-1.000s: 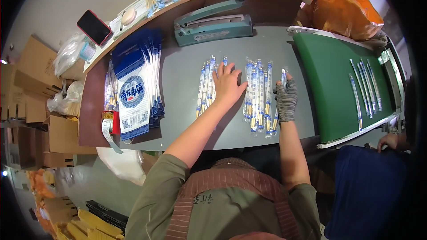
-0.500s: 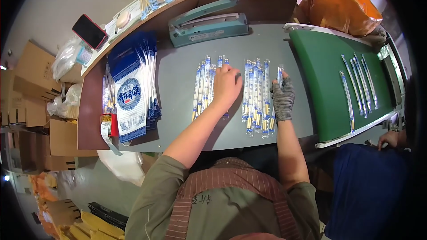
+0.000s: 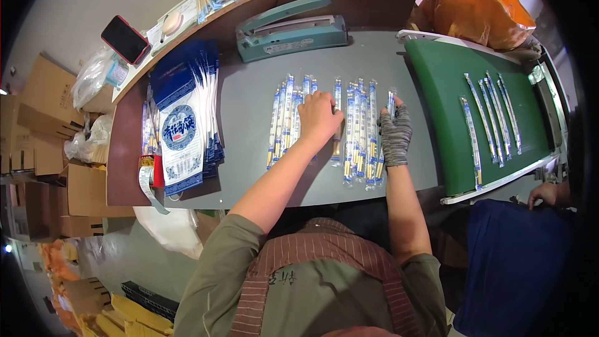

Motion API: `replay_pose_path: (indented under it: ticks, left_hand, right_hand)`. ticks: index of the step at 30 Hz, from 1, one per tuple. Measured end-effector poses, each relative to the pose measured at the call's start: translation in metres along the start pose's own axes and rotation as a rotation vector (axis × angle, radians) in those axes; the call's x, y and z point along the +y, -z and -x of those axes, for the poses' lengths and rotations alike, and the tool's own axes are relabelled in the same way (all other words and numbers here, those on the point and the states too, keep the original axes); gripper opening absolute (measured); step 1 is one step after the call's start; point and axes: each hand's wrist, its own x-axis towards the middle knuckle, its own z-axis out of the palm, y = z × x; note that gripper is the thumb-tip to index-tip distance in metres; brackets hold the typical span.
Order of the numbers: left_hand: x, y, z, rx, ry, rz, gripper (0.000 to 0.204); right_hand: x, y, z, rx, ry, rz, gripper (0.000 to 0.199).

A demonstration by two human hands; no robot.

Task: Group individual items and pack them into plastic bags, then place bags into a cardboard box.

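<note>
Two groups of chopsticks in clear, blue-printed wrappers lie on the grey table: a left group (image 3: 281, 122) and a right group (image 3: 360, 131). My left hand (image 3: 319, 117) is bare and curled, its fingertips on one wrapped pair of chopsticks (image 3: 337, 90) between the groups. It partly hides the left group's right side. My right hand (image 3: 397, 137), in a grey fingerless knit glove, is at the right group's outer edge. Thumb and fingers close around another wrapped pair (image 3: 391, 100), whose upper end shows above them.
A teal bag sealer (image 3: 293, 37) stands at the table's back. Blue-and-white printed bags (image 3: 181, 125) are stacked left. To the right, a green conveyor belt (image 3: 437, 112) carries several wrapped chopsticks (image 3: 493, 118). Another person's hand (image 3: 544, 195) is beyond it.
One wrapped pair has slid right from the left group, under my left fingertips. The chopsticks on the green belt have moved left toward the table. My right hand has stayed nearly still.
</note>
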Motion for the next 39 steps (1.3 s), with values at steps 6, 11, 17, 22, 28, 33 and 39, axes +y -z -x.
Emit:
replay_pose_path:
  ticks: [6, 11, 17, 22, 28, 33, 39]
  left_hand:
    - [-0.008, 0.014, 0.001, 0.089, -0.113, -0.027, 0.024]
    - [0.010, 0.011, 0.016, -0.079, -0.126, 0.090, 0.023]
    - [-0.004, 0.018, 0.010, -0.032, -0.020, 0.093, 0.030]
    - [0.021, 0.016, 0.016, -0.082, -0.116, 0.051, 0.031]
    - [0.000, 0.010, 0.011, 0.055, -0.166, 0.153, 0.023]
    - [0.021, -0.004, 0.013, -0.039, -0.135, 0.216, 0.025]
    - [0.013, -0.007, 0.009, 0.029, -0.067, 0.220, 0.034]
  right_hand:
    - [-0.001, 0.000, 0.000, -0.013, -0.042, 0.012, 0.041]
    - [0.007, 0.000, -0.002, 0.023, 0.049, 0.025, 0.040]
    - [-0.002, -0.001, 0.000, 0.020, -0.019, 0.090, 0.041]
    - [-0.005, -0.002, 0.003, 0.071, 0.167, 0.191, 0.044]
    - [-0.011, -0.014, 0.013, 0.092, 0.242, 0.589, 0.064]
    - [-0.021, -0.019, 0.013, -0.038, 0.131, 0.519, 0.076]
    - [-0.006, -0.020, 0.012, 0.036, 0.278, 0.565, 0.074]
